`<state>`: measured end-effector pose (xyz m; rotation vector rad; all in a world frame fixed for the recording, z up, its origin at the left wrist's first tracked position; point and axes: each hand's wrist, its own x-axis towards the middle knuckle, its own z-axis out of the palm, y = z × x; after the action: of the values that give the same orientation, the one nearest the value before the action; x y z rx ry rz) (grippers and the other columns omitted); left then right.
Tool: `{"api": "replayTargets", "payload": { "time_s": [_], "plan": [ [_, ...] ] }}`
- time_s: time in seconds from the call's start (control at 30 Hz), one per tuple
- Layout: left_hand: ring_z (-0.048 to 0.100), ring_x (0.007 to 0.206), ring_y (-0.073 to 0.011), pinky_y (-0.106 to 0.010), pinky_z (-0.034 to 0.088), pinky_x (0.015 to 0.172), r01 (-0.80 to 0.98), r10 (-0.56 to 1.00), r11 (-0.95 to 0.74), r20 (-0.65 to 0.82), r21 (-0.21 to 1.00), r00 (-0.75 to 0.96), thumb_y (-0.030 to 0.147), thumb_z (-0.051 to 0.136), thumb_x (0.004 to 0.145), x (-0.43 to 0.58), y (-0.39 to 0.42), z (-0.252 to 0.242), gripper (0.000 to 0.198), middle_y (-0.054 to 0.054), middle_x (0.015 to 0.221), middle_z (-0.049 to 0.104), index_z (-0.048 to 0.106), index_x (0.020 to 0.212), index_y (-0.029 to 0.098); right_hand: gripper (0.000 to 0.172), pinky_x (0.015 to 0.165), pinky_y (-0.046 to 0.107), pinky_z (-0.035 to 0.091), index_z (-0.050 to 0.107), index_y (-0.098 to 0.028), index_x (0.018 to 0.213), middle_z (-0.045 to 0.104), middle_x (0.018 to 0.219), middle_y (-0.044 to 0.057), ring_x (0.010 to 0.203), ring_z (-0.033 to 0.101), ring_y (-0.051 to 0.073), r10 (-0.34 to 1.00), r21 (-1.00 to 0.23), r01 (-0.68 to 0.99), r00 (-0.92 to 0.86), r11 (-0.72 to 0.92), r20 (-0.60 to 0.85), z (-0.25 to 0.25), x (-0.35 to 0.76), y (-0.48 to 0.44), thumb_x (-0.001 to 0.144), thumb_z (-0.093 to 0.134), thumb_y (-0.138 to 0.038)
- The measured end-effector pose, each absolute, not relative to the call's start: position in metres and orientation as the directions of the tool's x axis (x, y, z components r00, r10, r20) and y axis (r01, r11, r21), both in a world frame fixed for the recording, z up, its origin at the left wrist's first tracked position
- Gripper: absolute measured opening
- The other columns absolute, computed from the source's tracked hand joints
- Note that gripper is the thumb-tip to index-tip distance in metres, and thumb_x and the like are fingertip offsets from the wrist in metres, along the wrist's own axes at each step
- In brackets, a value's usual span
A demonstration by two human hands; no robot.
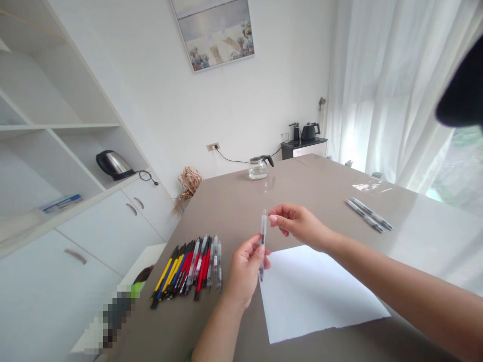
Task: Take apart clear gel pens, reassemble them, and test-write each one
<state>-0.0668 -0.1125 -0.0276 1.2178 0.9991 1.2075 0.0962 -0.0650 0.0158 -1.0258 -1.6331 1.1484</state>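
My left hand point(247, 266) is closed round a clear-barrelled pen point(263, 223), holding it upright above the left edge of a white sheet of paper point(320, 296). Just right of the pen's top is my right hand point(296, 223), its thumb and forefinger pinched together and the other fingers curled. Whether anything tiny sits in that pinch cannot be made out. Left of my left hand lies a row of pens and pencils point(184, 266) in yellow, blue, red, black and clear. Two clear pens point(368, 215) lie side by side on the right of the table.
The brown table point(226, 201) carries a glass pot point(258, 168) with a black handle at its far end. Scraps of clear wrapping point(366, 186) lie near the right edge. Shelves with a kettle point(113, 165) stand on the left, and a white curtain point(377, 90) hangs on the right.
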Motion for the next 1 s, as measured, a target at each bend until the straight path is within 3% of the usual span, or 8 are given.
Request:
{"api": "replayTargets", "payload": {
  "time_s": [0.2,0.43,0.67,1.0],
  "plan": [
    [0.051,0.059,-0.0091,-0.023,0.039,0.058,-0.168,0.993,-0.067,0.081,0.984,0.081,0.038,0.051,0.073,-0.075,-0.108,-0.027,0.037,-0.001,0.074,0.055,0.050,0.106,0.019,0.028,0.046,0.020,0.036,0.052,-0.015,0.071,0.048,0.055,-0.002,0.047,0.044,0.007,0.934,-0.969,-0.008,-0.266,0.247,0.240,0.021,0.053,-0.048,0.067,0.054,-0.044],
    [0.052,0.058,-0.0090,-0.023,0.040,0.059,-0.193,0.997,-0.045,0.055,0.980,0.045,0.038,0.052,0.072,-0.080,-0.104,-0.027,0.035,-0.002,0.077,0.054,0.051,0.102,0.019,0.028,0.046,0.020,0.037,0.053,-0.015,0.073,0.054,0.065,0.001,0.047,0.043,0.006,0.926,-0.955,-0.135,-0.241,0.264,0.290,0.025,0.044,-0.030,0.068,0.054,-0.043],
    [0.046,0.052,-0.0064,-0.019,0.035,0.051,-0.194,1.000,-0.004,0.008,0.981,0.019,0.041,0.050,0.073,-0.079,-0.101,-0.031,0.035,0.000,0.072,0.053,0.052,0.100,0.019,0.028,0.047,0.021,0.040,0.054,-0.015,0.074,0.056,0.064,0.002,0.049,0.047,0.008,0.931,-0.967,-0.062,-0.263,0.247,0.254,0.016,0.049,-0.023,0.069,0.053,-0.043],
    [0.039,0.048,-0.0057,-0.018,0.030,0.047,-0.127,0.996,-0.091,0.090,0.988,-0.013,0.044,0.047,0.074,-0.078,-0.098,-0.035,0.033,0.002,0.063,0.048,0.053,0.092,0.018,0.028,0.050,0.022,0.041,0.057,-0.015,0.085,0.061,0.077,0.006,0.054,0.051,0.008,0.895,-0.973,-0.069,-0.381,0.221,0.231,0.017,0.047,-0.031,0.073,0.050,-0.039]
  ]
}}
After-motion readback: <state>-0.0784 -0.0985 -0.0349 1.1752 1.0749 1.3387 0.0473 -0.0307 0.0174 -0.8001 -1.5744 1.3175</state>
